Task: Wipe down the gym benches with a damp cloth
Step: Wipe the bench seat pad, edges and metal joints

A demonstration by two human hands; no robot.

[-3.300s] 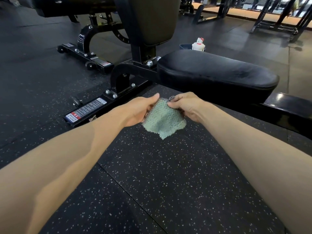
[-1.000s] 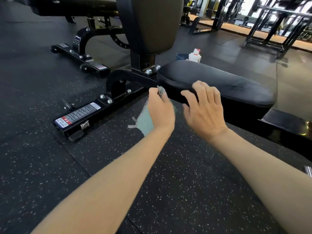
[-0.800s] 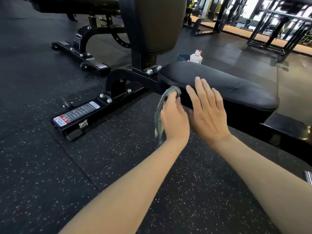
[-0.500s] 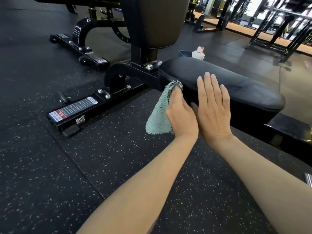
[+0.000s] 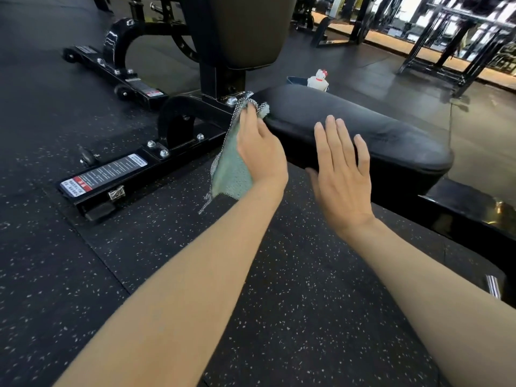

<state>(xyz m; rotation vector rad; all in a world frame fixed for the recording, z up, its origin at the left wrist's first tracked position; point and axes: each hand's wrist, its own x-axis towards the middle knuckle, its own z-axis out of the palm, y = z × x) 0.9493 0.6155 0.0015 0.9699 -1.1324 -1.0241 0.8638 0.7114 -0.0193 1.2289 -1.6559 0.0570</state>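
The left hand (image 5: 259,152) presses a green cloth (image 5: 229,174) against the end of the black seat pad (image 5: 391,129); the right hand (image 5: 340,174) lies flat against the pad's side.

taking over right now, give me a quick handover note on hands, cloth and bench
Left hand: straight fingers press the green cloth against the seat pad at its backrest end; the thumb is hidden.
Right hand: flat on the seat pad's near side, holding nothing.
Done: the cloth is at the seat; how much has been wiped cannot be told.
Left: probably the rest of the seat pad, then the backrest pad.
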